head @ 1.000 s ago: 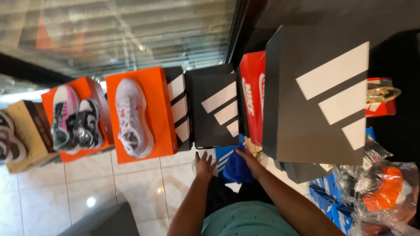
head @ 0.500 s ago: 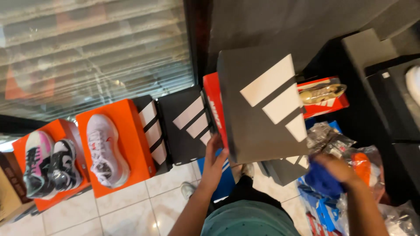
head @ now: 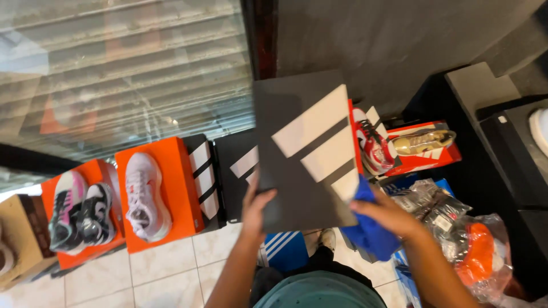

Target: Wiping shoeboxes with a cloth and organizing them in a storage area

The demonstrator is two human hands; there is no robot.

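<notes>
A dark grey shoe box [head: 308, 148] with three pale stripes is held up in front of the body, above the tiled floor [head: 171, 268]. Its lower left edge is gripped by the left hand [head: 258, 204], fingers wrapped around the edge. A blue cloth [head: 368, 231] is clasped in the right hand [head: 387, 214] and pressed against the box's lower right corner. A white shoe [head: 145, 197] lies on an orange box [head: 171, 191] to the left.
</notes>
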